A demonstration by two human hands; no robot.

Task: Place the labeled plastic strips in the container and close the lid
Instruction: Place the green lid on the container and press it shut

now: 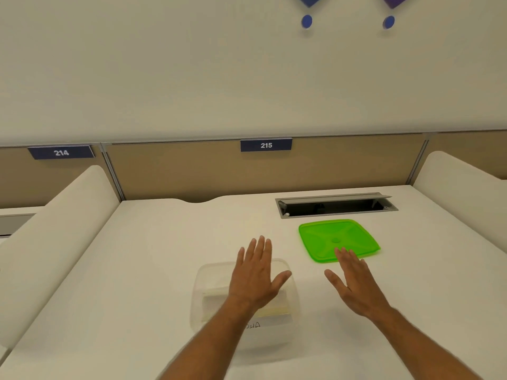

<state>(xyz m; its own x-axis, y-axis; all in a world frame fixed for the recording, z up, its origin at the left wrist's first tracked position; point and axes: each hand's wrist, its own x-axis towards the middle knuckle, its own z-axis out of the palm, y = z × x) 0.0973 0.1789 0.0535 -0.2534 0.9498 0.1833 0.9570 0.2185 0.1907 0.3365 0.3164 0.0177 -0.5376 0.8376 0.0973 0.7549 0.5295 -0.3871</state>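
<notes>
Two bare hands reach out flat over a white desk [142, 270], palms down and fingers spread, gripping nothing. Under the left hand [256, 272] and its forearm sits a clear plastic container [208, 292], open at the top, with a pale stack of strips [277, 305] lying inside it; handwriting shows on a strip just beside the left wrist, too partial to read. The right hand [354, 281] hovers apart from the container, its fingertips overlapping the near edge of a bright green lid [336, 238], which lies flat on the desk just beyond that hand; whether they touch cannot be told. Past the lid, an open grey cable tray [336, 205] is set into the desktop. Farther off, beyond both hands, a tan partition [192, 171] carries blue plates numbered 214 [61, 152] and 215 [266, 145].
</notes>
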